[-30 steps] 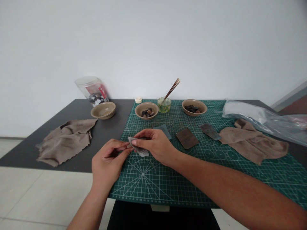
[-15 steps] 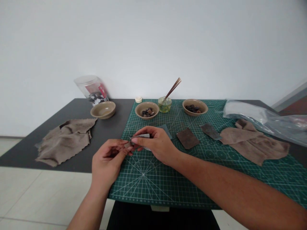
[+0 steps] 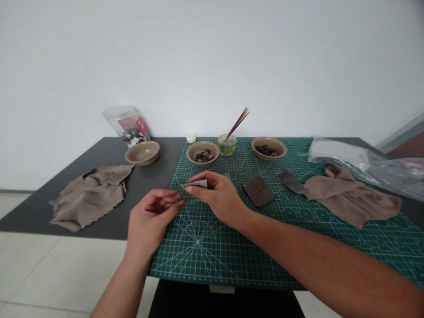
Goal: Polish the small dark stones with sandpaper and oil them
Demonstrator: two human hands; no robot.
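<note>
Over the left part of the green cutting mat [image 3: 212, 265], my left hand [image 3: 147, 223] pinches a small brownish-grey stone [image 3: 179, 195] between thumb and fingers, which partly hide it. My right hand [image 3: 225, 201] is closed on a folded piece of grey sandpaper [image 3: 197, 183], thumb in front and fingers behind. A small gap separates the sandpaper from the stone. Behind my right hand a blue-grey sheet [image 3: 229, 176] shows in part. To its right lie a brown sandpaper square [image 3: 259, 191] and a dark grey worn piece of sandpaper [image 3: 290, 181].
A bowl of stones [image 3: 203, 145], a glass jar with thin sticks [image 3: 227, 145] and another stone bowl [image 3: 269, 143] line the back. Leftward are a tan bowl [image 3: 142, 153], a tilted clear jar [image 3: 124, 121] and a brown cloth [image 3: 92, 196]. Rightward lie another cloth [image 3: 351, 194] and plastic bag [image 3: 344, 154].
My right hand has drawn the sandpaper slightly up and away from the stone, and the two hands are now apart. My left hand still holds the stone in nearly the same place.
</note>
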